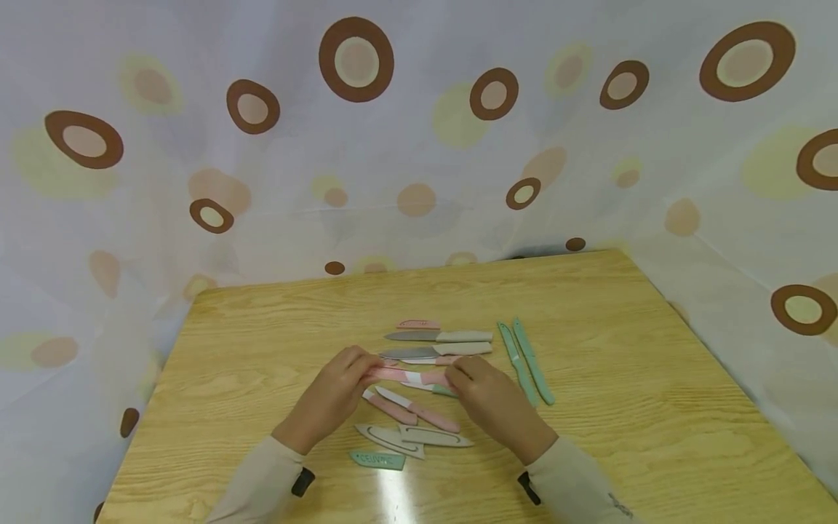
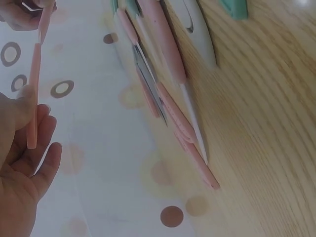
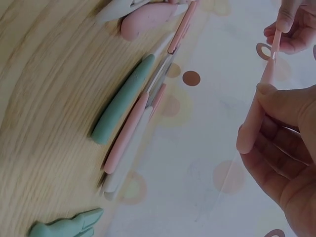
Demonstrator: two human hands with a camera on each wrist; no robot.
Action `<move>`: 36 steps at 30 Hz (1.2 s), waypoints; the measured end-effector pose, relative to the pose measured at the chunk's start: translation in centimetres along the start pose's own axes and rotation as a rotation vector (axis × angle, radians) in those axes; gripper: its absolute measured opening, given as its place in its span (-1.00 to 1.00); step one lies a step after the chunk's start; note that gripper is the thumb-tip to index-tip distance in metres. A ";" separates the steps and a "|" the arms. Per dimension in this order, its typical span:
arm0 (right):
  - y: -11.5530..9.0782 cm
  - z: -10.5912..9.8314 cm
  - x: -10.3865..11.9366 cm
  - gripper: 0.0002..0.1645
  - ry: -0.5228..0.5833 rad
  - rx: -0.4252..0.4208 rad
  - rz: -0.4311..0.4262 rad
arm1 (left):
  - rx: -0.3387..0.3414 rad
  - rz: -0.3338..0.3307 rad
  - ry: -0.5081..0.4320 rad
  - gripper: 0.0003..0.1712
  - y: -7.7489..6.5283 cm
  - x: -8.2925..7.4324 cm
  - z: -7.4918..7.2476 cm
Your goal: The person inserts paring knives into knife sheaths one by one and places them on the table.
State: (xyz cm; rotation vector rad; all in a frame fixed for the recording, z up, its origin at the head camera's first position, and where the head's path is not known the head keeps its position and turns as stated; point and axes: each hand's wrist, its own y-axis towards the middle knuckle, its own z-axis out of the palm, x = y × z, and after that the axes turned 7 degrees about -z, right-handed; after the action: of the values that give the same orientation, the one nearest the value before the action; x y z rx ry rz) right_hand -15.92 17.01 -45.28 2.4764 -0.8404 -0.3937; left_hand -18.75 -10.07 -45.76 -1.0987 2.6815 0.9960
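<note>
Both hands hold one pink knife above the table. My left hand (image 1: 335,391) pinches its pink sheath (image 2: 34,89) between thumb and fingers. My right hand (image 1: 500,404) grips the pink handle (image 3: 254,118) at the other end. A short white stretch of blade (image 1: 414,378) shows between sheath and handle; the rest is inside the sheath. Below the hands lie a pink-handled knife (image 1: 428,416) and another pink knife (image 1: 396,409) beside it. A green-handled knife (image 3: 123,101) is partly covered by the right hand in the head view.
Behind the hands lie two cream-handled knives (image 1: 463,336) with grey blades and a pink sheath (image 1: 419,324). Two green knives (image 1: 533,360) lie at the right. Nearer the front are cream sheaths (image 1: 437,437) and a lettered green sheath (image 1: 377,459). A patterned cloth (image 1: 419,145) hangs behind the table.
</note>
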 end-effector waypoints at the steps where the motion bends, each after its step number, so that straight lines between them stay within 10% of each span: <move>1: 0.0 0.0 0.1 -0.77 0.004 0.009 0.001 | 0.004 0.008 0.002 -0.68 0.1 0.0 0.2; 28: -2.9 0.3 -0.2 -0.85 0.075 0.076 0.159 | 0.080 0.054 -0.033 -0.72 1.5 -0.7 3.0; 36: -6.0 -1.3 -3.8 -0.83 0.077 0.107 0.460 | 0.063 -0.070 0.030 -0.61 2.5 0.0 3.3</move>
State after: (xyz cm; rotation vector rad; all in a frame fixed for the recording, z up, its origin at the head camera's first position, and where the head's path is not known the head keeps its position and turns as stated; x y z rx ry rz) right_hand -15.36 24.00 -47.00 2.2774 -1.3838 -0.0910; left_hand -20.92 -6.80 -46.96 -1.1951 2.6572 0.8842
